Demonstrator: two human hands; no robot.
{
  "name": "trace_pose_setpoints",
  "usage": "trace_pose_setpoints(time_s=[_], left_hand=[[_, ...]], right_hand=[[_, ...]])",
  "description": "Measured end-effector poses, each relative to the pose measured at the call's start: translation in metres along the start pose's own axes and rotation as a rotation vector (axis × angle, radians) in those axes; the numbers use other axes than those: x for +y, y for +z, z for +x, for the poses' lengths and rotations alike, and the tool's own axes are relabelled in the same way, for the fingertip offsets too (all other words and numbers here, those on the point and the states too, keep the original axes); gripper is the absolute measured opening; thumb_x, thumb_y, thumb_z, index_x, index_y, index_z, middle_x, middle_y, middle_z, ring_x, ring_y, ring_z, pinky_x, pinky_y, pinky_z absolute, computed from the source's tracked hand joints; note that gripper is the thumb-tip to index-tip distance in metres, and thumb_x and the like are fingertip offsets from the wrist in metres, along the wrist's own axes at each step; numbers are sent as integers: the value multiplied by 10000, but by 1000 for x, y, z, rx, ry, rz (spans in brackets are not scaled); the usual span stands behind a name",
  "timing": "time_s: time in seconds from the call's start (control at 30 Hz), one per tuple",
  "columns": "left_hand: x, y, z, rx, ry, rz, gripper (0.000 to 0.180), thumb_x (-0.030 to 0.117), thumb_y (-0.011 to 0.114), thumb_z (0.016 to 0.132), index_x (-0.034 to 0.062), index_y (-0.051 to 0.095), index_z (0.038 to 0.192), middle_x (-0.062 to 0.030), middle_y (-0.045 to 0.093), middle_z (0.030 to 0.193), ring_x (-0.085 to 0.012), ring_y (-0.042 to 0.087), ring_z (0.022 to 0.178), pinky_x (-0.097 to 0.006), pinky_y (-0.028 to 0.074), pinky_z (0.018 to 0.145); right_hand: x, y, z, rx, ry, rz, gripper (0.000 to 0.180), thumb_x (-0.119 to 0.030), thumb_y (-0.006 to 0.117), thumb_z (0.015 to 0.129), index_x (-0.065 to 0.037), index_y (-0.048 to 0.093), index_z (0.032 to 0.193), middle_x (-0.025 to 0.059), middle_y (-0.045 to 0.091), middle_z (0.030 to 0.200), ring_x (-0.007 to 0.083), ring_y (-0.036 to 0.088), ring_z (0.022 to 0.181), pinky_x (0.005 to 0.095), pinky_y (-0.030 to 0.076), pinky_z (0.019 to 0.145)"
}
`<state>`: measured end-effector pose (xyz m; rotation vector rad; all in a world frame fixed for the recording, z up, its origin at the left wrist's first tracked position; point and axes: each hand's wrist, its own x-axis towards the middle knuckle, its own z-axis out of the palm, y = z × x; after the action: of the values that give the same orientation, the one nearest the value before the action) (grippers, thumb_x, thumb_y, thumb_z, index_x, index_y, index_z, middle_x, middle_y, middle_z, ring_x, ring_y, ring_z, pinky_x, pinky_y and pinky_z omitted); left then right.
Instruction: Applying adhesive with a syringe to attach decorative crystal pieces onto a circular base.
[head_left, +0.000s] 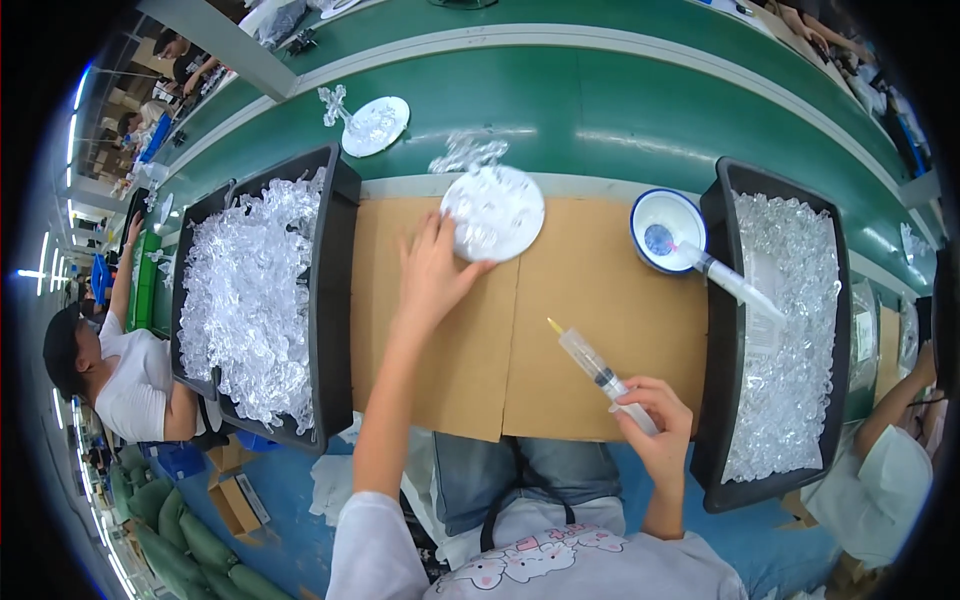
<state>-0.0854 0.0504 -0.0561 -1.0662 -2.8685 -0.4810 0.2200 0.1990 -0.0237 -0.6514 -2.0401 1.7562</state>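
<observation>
Plainly, our right hand (655,425) is closed around the lower part of a clear syringe (588,360), fingers and thumb together on its barrel. We hold it tilted over the near edge of the cardboard (610,290), its yellow tip pointing up and to the left, well apart from the disc. Our left hand (432,270) is spread, fingers and thumb apart, touching the left and lower rim of a white disc (531,215). That disc lies at the far edge of the cardboard, with clear pieces on it and a clear ornament (468,154) at its far side.

Beyond it, on the green tabletop (640,110), we see another white disc (392,125) with a clear cross-shaped piece (334,104) beside it. To the right of our work stands a white bowl (665,204) with a blue rim; a second syringe (738,284) leans out of it, its back end over the right black bin (714,420). We have a left black bin (338,300) on the other side. Both are heaped with small clear pieces (250,310). Farther left, a co-worker (140,380) in a dark cap reaches out an arm.
</observation>
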Motion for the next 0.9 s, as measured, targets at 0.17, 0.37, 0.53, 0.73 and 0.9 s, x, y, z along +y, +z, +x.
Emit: trace_pose_setpoints(time_s=[0.17,0.37,0.53,0.73,0.9], left_hand=[[32,26,94,-14,77,55,829,561,696,721,-44,493,1250,-241,488,1310,-364,393,1299,-601,241,1058],[52,46,171,-31,63,86,718,530,693,729,-59,583,1124,-228,514,1273,-350,426,1269,-613,272,1038],[33,-1,181,410,-21,-185,661,407,760,714,-49,558,1147,-221,533,1229,-361,491,1177,-425,407,975],[-89,-12,221,812,-365,-278,610,301,773,712,-13,538,1179,-216,625,1055,-361,605,986,-406,480,837],[-122,-5,218,606,-184,-506,333,317,707,775,38,685,955,-180,682,872,-350,657,808,-396,501,702]], right_hand=[[-1,-12,5,46,2,-17,220,134,657,717,5,654,896,100,591,1061,135,612,900,223,487,710],[0,-7,14,30,-36,-41,210,133,664,719,7,649,887,104,591,1065,144,615,903,232,498,715],[25,-8,21,222,-81,-247,216,94,676,730,-8,653,919,99,617,1052,142,614,892,222,486,701],[26,7,35,276,-255,-556,293,41,685,727,-30,661,1010,107,630,1065,245,593,969,307,492,766],[18,10,25,231,-175,-547,375,-3,683,740,-37,624,1109,139,598,1148,294,539,1089,370,432,919]])
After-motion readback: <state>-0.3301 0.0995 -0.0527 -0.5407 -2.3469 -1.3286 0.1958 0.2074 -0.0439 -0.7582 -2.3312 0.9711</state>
